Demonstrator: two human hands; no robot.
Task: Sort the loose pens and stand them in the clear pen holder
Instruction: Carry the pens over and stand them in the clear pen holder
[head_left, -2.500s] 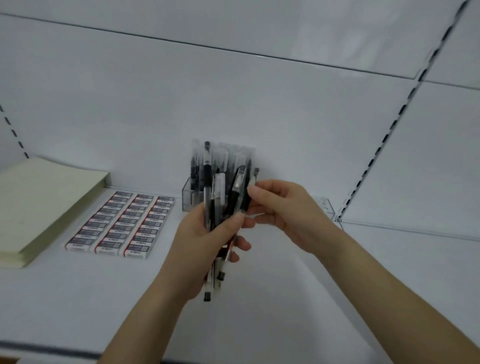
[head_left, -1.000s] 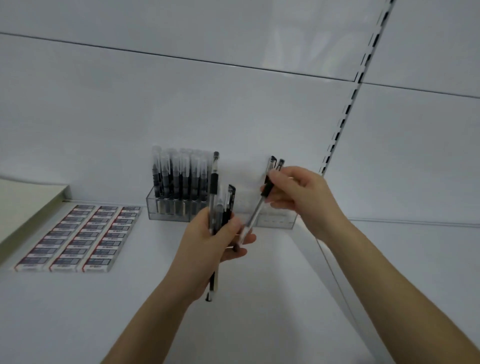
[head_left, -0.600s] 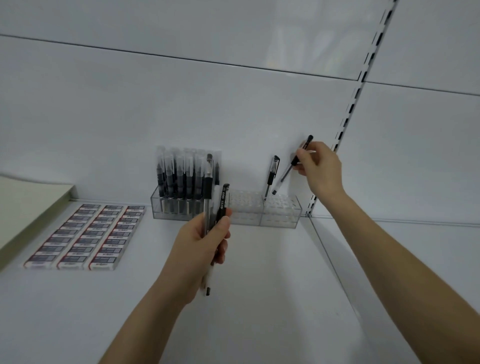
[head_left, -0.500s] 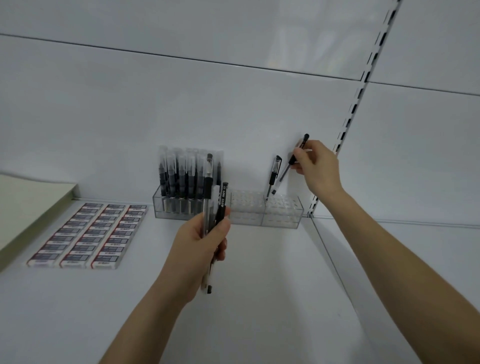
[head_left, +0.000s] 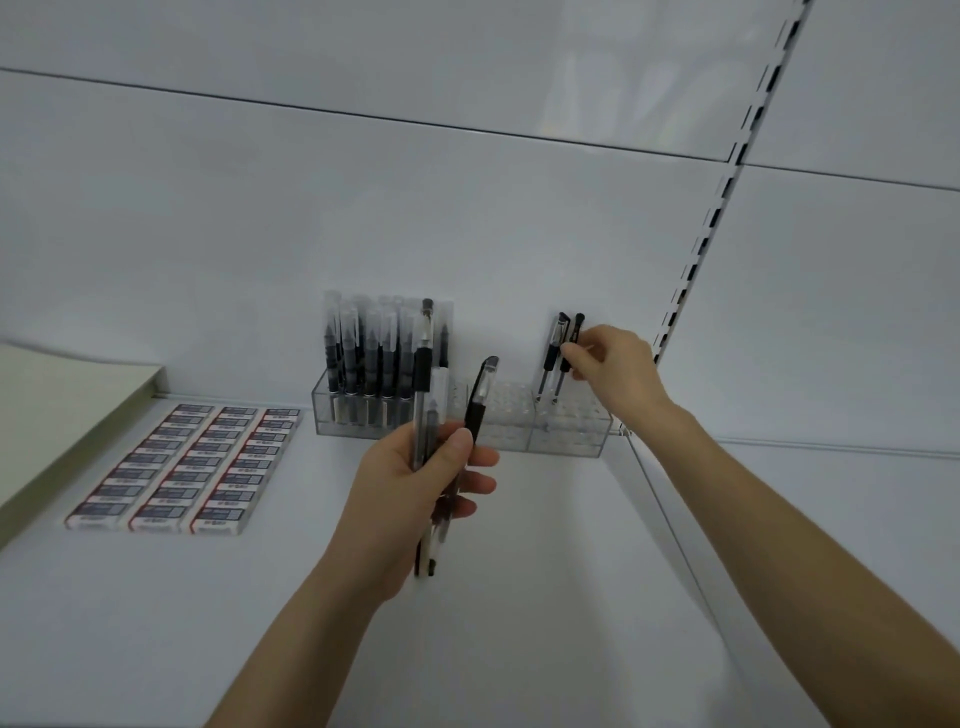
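The clear pen holder stands against the back wall of the white shelf. Its left part is full of upright capped pens. One black-and-clear pen stands in the right part. My right hand pinches a second pen upright right beside it, its tip down at the holder's holes. My left hand grips a small bundle of loose pens in front of the holder, tips pointing down.
Rows of boxed erasers lie on the shelf at the left. A stack of pale paper sits at the far left. A slotted shelf upright runs up the back wall to the right of the holder.
My right hand pulled two pens from the bundle and carried them to the holder's right end. One now stands there alone; the other has swung from slanted to upright beside it. My left hand stayed put.
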